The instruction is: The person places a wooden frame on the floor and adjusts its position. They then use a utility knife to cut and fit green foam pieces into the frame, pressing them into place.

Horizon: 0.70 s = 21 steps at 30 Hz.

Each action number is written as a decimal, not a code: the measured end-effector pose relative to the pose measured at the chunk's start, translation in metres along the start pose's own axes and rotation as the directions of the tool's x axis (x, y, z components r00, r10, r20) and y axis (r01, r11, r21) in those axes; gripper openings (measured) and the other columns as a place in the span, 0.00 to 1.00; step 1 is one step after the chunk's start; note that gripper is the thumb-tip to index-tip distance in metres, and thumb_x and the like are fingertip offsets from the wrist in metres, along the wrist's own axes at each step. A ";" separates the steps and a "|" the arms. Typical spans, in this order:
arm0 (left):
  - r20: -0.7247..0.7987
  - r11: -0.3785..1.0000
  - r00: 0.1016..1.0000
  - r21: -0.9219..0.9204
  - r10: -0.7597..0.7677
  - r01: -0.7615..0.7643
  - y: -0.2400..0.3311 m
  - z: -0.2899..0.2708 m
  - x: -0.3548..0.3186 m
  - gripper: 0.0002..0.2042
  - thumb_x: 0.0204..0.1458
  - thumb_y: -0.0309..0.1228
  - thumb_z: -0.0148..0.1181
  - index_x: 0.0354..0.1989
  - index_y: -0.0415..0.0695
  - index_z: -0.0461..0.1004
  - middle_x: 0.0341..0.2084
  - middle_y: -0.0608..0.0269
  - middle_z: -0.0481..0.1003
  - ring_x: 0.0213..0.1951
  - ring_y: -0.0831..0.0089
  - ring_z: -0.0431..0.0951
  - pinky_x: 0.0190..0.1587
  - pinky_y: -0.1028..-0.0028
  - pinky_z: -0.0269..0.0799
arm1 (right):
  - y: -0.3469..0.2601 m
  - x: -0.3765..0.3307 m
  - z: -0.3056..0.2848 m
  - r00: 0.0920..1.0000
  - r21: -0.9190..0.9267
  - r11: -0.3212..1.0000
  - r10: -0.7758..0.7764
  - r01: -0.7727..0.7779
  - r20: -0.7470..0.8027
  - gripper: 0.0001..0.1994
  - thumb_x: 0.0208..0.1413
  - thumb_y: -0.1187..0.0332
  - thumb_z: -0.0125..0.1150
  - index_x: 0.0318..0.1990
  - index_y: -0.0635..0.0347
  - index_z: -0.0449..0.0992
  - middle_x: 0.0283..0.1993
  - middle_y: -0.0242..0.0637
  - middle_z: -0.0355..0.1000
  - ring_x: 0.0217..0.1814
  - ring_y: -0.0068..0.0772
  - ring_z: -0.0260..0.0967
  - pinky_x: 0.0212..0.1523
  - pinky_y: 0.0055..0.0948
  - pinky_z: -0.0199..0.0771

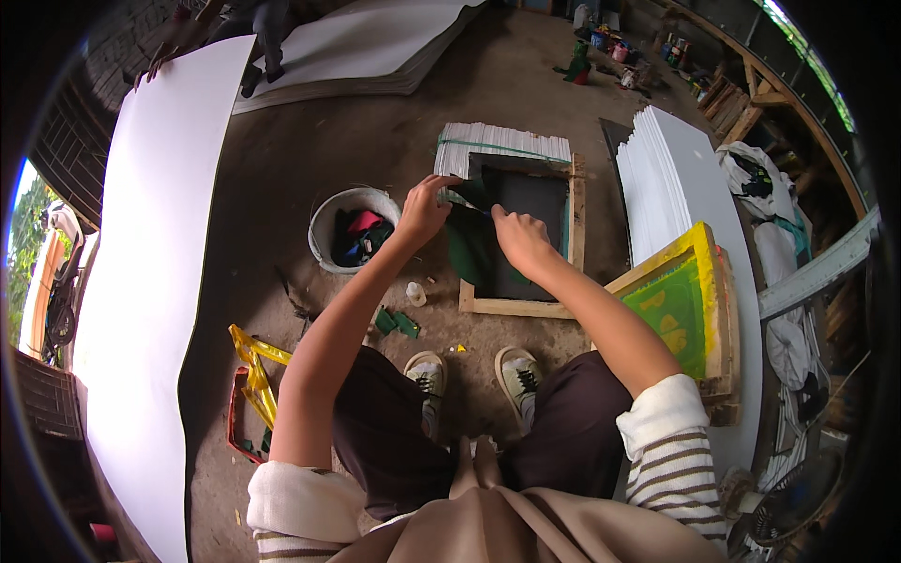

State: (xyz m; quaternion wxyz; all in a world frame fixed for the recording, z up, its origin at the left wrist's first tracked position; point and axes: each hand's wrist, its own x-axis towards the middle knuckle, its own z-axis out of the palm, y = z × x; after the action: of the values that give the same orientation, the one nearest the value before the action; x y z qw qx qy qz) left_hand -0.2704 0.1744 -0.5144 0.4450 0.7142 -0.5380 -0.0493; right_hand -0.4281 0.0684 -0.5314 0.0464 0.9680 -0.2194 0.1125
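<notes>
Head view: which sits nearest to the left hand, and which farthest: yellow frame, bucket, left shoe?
From the left hand:
1. Bucket, just to its left
2. Left shoe, below it in the picture
3. Yellow frame, well to the right

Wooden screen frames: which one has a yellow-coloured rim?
The rightmost screen frame, with green mesh; the other screen frame shows bare wood around a dark interior.

brown floor (253, 235) | white bucket (326, 232) | green scraps (405, 325) | yellow strip (250, 349)
</notes>
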 end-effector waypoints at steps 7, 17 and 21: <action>-0.066 0.979 0.993 -0.183 -0.102 0.089 0.026 -0.040 0.006 0.21 0.45 0.18 0.55 0.50 0.46 0.71 0.32 0.68 0.72 0.20 0.87 0.63 0.25 0.82 0.63 | 0.071 -0.030 0.032 0.945 -0.047 0.990 0.138 -0.130 0.298 0.09 0.55 0.68 0.49 0.40 0.62 0.68 0.29 0.48 0.74 0.36 0.47 0.75 0.32 0.40 0.76; 0.292 0.977 0.956 -0.194 -0.031 0.091 0.011 -0.008 -0.020 0.13 0.50 0.22 0.55 0.45 0.45 0.75 0.22 0.71 0.73 0.21 0.89 0.64 0.25 0.80 0.64 | 0.033 0.004 0.004 0.957 0.931 0.259 0.206 -0.256 0.205 0.16 0.51 0.59 0.58 0.38 0.63 0.65 0.27 0.35 0.67 0.29 0.29 0.66 0.35 0.31 0.68; 0.340 0.983 0.936 -0.123 -0.089 0.137 0.007 -0.007 -0.025 0.13 0.50 0.22 0.54 0.44 0.44 0.75 0.24 0.68 0.75 0.24 0.87 0.69 0.29 0.79 0.68 | 0.007 0.011 -0.002 0.976 0.963 0.156 0.055 -0.219 0.212 0.13 0.46 0.68 0.62 0.36 0.61 0.66 0.29 0.32 0.66 0.32 0.26 0.66 0.35 0.29 0.68</action>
State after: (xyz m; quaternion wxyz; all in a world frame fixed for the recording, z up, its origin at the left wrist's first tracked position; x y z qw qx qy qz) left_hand -0.2817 0.1986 -0.5155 0.3946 0.6913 -0.5584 -0.2335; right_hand -0.4220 0.0574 -0.5263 -0.6116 0.7506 -0.1842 0.1691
